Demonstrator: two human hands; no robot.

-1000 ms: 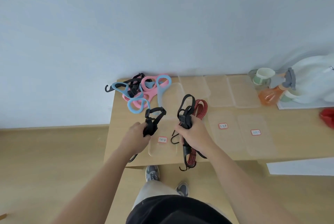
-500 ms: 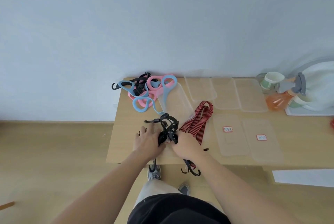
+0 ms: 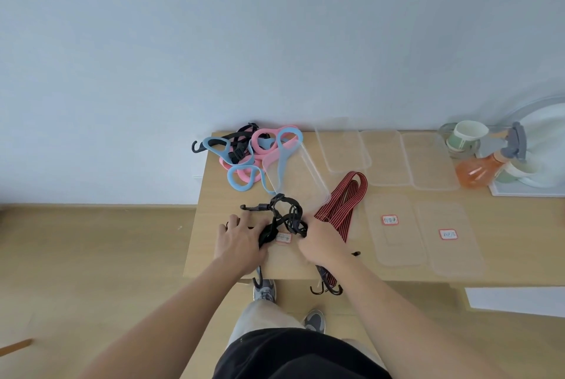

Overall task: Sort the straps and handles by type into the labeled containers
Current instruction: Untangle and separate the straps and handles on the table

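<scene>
Wooden table (image 3: 211, 195): three red-bordered labels (image 3: 390, 220) on clear containers (image 3: 397, 247), writing illegible. Left hand (image 3: 240, 244) grips black straps (image 3: 287, 216); right hand (image 3: 321, 244), fingers curled, pinches same tangle.

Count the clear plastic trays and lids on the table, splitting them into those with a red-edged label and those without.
Labelled trays: 3
Unlabelled trays or lids: 4
Total: 7
</scene>
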